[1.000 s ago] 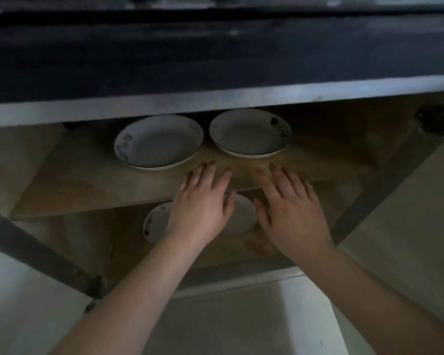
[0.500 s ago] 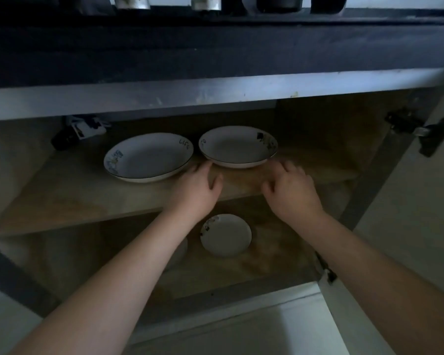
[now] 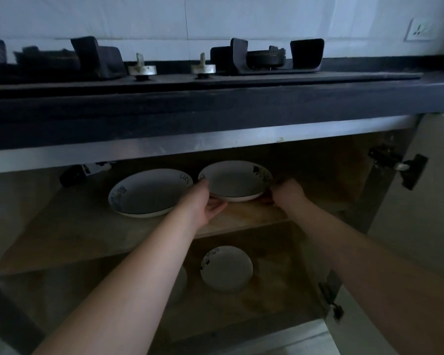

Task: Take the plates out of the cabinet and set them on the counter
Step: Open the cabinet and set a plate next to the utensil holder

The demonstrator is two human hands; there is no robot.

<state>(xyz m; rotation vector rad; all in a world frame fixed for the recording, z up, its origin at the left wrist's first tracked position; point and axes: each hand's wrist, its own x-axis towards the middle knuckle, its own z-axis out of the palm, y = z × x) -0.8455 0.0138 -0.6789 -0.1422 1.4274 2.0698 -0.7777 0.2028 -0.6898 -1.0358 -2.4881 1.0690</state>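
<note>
Two white plates with dark prints sit on the upper wooden shelf [image 3: 241, 216] of the open cabinet. My left hand [image 3: 205, 203] grips the left rim of the right plate [image 3: 236, 180], fingers under its edge. My right hand [image 3: 285, 193] holds the same plate's right rim. The left plate [image 3: 146, 192] lies beside it, untouched. A smaller white plate [image 3: 227, 267] rests on the lower shelf, and another is mostly hidden behind my left forearm. The dark counter [image 3: 441, 83] runs above the cabinet.
A gas stove [image 3: 264, 57] with two knobs stands on the counter above. The right cabinet door [image 3: 433, 201] hangs open with hinges on it. A dark object [image 3: 75, 175] lies at the shelf's back left. A wall socket [image 3: 420, 29] is at the top right.
Both hands have moved forward from the shelf's front edge and taken hold of the right plate at its two sides. The view has tilted up, showing the stove.
</note>
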